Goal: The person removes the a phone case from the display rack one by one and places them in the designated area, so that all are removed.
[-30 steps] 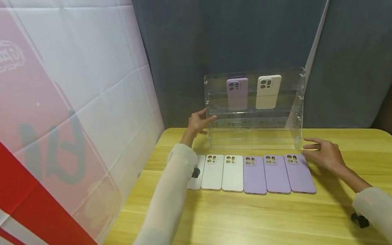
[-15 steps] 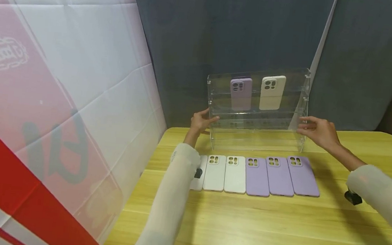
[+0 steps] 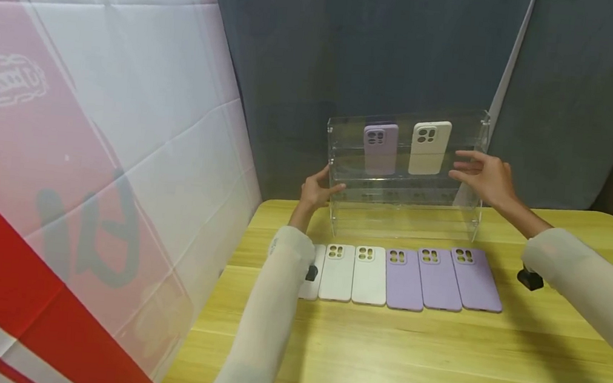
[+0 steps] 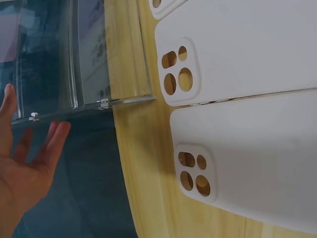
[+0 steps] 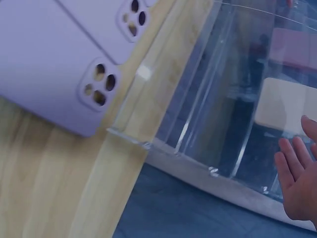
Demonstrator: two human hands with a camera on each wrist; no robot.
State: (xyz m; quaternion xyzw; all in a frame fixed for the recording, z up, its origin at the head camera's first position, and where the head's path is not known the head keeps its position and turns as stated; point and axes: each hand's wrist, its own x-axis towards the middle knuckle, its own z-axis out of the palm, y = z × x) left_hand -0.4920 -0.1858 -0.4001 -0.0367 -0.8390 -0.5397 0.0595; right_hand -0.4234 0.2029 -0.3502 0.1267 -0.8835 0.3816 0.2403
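A clear acrylic tiered stand (image 3: 403, 215) is upright at the back of the table, with a purple phone case (image 3: 380, 148) and a white phone case (image 3: 429, 147) on its upper part. My left hand (image 3: 314, 193) is at the stand's left side, thumb in front and other fingers behind; in the left wrist view its fingers (image 4: 57, 141) look fairly straight near the edge. Nothing is held in my right hand (image 3: 487, 176), its fingers extended just right of the white case. Before the stand lies a row of white phone cases (image 3: 337, 273) and purple phone cases (image 3: 406, 279).
The leftmost white case (image 3: 312, 283) is partly hidden by my left sleeve. A wooden table (image 3: 379, 356) carries everything. Dark curtains (image 3: 352, 43) hang behind the stand, and a printed white and red sheet (image 3: 165, 112) rises on the left.
My right hand has risen from beside the rightmost purple case, moving left and up past the stand's right edge to near the white case. My left hand stays at the stand's side.
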